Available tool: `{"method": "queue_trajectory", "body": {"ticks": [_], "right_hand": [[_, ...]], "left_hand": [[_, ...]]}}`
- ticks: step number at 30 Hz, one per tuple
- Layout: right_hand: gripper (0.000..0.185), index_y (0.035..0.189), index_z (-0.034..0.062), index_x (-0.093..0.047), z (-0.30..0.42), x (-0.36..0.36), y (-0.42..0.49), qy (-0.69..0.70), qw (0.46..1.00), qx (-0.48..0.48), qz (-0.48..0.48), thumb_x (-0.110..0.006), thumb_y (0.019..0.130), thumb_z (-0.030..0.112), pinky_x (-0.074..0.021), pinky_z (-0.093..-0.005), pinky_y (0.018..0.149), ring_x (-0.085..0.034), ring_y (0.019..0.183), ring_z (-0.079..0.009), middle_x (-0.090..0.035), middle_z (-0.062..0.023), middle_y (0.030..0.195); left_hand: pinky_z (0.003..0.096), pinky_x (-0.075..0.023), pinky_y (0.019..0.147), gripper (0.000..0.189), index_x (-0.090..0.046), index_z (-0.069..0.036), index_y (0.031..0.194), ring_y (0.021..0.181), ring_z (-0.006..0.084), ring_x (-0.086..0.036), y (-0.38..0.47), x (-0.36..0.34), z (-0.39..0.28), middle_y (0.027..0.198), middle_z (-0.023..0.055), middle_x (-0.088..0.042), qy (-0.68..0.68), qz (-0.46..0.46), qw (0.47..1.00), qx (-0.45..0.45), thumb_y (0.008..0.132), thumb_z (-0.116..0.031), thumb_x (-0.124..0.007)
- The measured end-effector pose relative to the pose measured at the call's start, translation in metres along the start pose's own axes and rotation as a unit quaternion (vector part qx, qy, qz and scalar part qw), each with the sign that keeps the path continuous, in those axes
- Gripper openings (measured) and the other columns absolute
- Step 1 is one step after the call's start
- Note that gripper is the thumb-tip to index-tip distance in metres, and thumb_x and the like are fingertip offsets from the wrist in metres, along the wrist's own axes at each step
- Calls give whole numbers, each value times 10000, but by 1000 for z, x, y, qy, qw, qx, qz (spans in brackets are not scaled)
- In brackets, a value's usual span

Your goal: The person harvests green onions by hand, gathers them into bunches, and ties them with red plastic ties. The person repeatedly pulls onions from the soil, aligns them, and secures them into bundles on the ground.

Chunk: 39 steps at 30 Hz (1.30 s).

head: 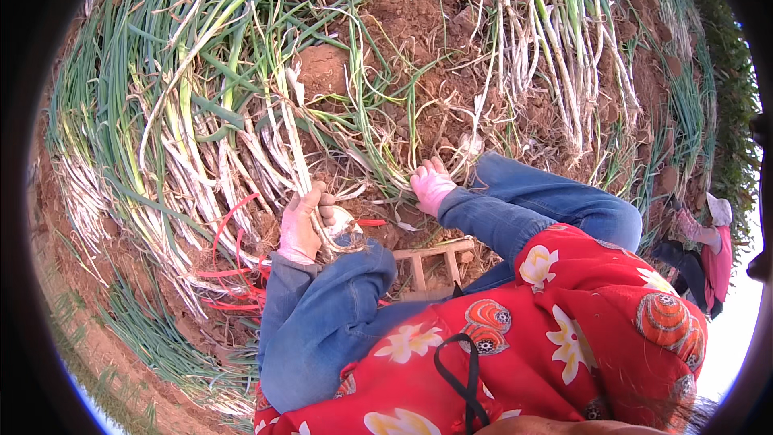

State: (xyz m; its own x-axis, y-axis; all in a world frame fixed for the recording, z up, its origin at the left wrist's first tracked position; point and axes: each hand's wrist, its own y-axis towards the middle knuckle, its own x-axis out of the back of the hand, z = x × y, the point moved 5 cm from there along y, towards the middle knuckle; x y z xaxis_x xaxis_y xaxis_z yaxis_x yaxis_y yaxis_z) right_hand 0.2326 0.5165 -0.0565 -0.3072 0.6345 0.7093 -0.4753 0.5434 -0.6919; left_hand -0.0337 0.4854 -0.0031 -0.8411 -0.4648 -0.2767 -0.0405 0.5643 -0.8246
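My left hand (304,225), in a pink fingerless glove, grips a few green onions (294,145) low on their white stems. Their roots hang down by my left knee, and their leaves reach up and away over other stalks. My right hand (432,186), gloved alike, is down at the soil against a heap of thin green onion stalks and leaves (377,160). Whether its fingers close on any stalk is hidden. Left of my left hand lies a large row of green onions (181,133), white ends towards me.
Red strips (232,272) lie by my left forearm. A wooden stool or frame (432,257) stands between my legs. Another bunch of green onions (567,60) lies at upper right. Reddish soil (410,18) shows between. A person (712,254) is at far right.
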Motion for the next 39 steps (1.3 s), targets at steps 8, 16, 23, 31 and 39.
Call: {"method": "queue_trajectory", "body": {"ticks": [8,16,23,31,39], "right_hand": [[427,1022,6,-637,-38,99,-12,336,933,-117,-48,-710,711,289,-522,-412,825,-667,941,-347,-680,-221,982],[393,1038,-8,-652,-111,306,-256,525,806,-67,-266,-740,701,176,-506,-338,688,-621,728,-178,-674,-91,816],[470,1043,-61,-633,-184,223,-460,510,758,-172,-367,-801,682,188,-545,-289,561,-646,628,-169,-672,-115,821],[371,1097,33,-684,-261,110,-687,271,710,-352,-546,-730,790,236,-525,-342,774,-672,827,-180,-715,-103,854],[636,1232,39,-611,-270,-113,-935,146,433,-812,-364,-759,740,413,-464,-372,973,-645,1075,-302,-674,-178,1165]], "left_hand": [[261,-470,528,227,-630,-71,1101,638,113,-569,10,9,3,826,14,-637,-21,-3,1000,11,936,-226,-633],[192,-419,468,187,-612,-78,1040,584,54,-493,23,33,-37,821,-26,-589,54,49,997,-12,942,-237,-625],[203,-412,517,144,-599,-123,946,624,53,-485,-3,40,-110,765,-65,-541,154,16,988,-5,902,-241,-668],[211,-390,491,194,-624,-59,1033,603,73,-491,-59,-18,-173,801,-26,-581,273,24,953,-132,922,-218,-626],[194,-411,470,149,-629,-119,977,565,43,-487,-84,-30,-202,755,-69,-579,304,5,948,-91,924,-259,-630]]}}
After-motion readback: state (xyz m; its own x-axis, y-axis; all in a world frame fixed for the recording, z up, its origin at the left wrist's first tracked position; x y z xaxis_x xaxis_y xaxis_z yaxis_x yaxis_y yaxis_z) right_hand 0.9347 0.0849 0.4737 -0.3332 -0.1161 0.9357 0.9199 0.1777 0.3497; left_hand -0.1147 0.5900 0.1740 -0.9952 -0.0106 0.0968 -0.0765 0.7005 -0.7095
